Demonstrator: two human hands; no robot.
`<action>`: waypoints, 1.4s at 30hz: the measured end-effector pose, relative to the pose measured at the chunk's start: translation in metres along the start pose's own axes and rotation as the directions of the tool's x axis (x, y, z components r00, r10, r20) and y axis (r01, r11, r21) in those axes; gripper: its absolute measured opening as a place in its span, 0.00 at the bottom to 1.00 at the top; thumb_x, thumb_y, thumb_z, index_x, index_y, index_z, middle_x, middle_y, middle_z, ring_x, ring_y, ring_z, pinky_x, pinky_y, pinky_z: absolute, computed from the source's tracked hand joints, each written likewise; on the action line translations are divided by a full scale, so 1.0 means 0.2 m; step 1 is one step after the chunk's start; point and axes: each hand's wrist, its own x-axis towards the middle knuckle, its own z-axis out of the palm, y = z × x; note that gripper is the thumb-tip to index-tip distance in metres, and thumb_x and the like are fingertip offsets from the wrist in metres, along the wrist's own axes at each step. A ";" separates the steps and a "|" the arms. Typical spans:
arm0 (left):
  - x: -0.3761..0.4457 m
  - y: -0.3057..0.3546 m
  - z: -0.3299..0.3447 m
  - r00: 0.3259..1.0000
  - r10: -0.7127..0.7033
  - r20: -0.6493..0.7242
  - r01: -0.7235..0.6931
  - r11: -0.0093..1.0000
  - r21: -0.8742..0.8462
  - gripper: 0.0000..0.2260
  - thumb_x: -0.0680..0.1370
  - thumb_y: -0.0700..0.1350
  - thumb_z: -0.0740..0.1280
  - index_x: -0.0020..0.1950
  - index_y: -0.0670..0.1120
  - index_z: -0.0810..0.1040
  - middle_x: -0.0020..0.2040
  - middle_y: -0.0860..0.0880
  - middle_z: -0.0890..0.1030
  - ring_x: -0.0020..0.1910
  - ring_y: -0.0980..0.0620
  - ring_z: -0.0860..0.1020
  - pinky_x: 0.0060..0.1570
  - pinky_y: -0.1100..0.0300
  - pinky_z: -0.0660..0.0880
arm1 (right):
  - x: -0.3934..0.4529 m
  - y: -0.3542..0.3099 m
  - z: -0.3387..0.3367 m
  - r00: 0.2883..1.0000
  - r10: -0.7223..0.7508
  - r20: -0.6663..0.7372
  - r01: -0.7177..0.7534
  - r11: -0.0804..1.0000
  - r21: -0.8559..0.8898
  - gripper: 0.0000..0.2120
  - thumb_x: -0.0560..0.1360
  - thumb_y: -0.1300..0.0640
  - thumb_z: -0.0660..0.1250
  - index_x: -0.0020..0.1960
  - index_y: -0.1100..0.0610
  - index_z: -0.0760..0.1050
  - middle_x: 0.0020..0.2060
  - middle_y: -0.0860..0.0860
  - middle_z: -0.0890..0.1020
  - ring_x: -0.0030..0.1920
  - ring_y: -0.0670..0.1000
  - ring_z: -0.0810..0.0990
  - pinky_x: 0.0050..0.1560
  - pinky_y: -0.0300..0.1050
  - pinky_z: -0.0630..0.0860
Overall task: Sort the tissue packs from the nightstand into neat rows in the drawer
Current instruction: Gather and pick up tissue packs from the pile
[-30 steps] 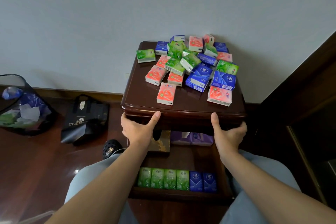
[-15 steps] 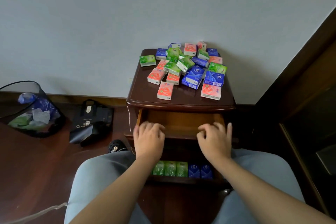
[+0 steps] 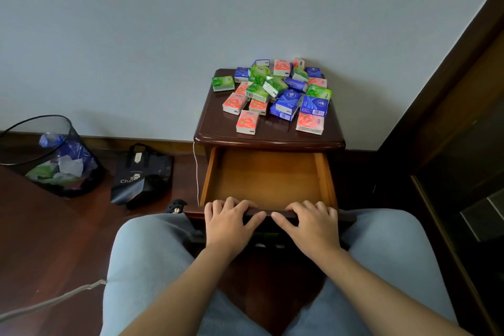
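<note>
A dark wooden nightstand stands against the wall with a loose pile of several green, blue and pink tissue packs on its top. Its drawer is pulled far out and shows a bare orange-brown bottom. My left hand and my right hand both grip the drawer's front edge, fingers curled over the rim, thumbs pointing at each other. The lower shelf and its row of packs are hidden under the drawer and my hands.
A mesh waste bin with rubbish stands at the left on the wooden floor, a black bag next to it. A white cord hangs down the nightstand's left side. Dark wooden furniture rises on the right. My knees flank the drawer.
Both hands have left the nightstand's top edge, taken hold of the drawer front and pulled the drawer out toward me. The view has drawn back.
</note>
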 end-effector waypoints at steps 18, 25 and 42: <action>0.01 0.07 -0.20 0.957 -0.086 0.277 0.124 0.985 -0.123 0.27 0.78 0.71 0.48 0.65 0.61 0.76 0.66 0.52 0.78 0.69 0.42 0.70 0.70 0.39 0.58 | -0.01 -0.07 -0.16 0.995 0.007 0.096 -0.017 0.995 0.102 0.33 0.81 0.32 0.40 0.59 0.45 0.79 0.54 0.47 0.83 0.58 0.53 0.77 0.61 0.54 0.71; 0.36 0.23 -0.40 0.999 0.030 0.040 -0.019 0.969 -0.248 0.15 0.83 0.59 0.60 0.68 0.58 0.73 0.68 0.53 0.74 0.67 0.48 0.72 0.69 0.45 0.70 | 0.51 -0.04 -0.37 0.995 -0.026 -0.097 0.043 0.983 0.181 0.23 0.83 0.41 0.60 0.74 0.50 0.70 0.72 0.50 0.72 0.70 0.57 0.71 0.65 0.54 0.73; 0.97 0.26 -0.30 0.969 -0.031 -0.247 0.045 0.998 0.053 0.23 0.81 0.58 0.63 0.74 0.54 0.64 0.71 0.41 0.70 0.69 0.39 0.70 0.65 0.45 0.70 | 0.97 0.18 -0.19 0.945 0.111 -0.308 -0.001 0.942 0.337 0.22 0.75 0.38 0.71 0.62 0.48 0.71 0.64 0.52 0.71 0.63 0.53 0.72 0.57 0.49 0.77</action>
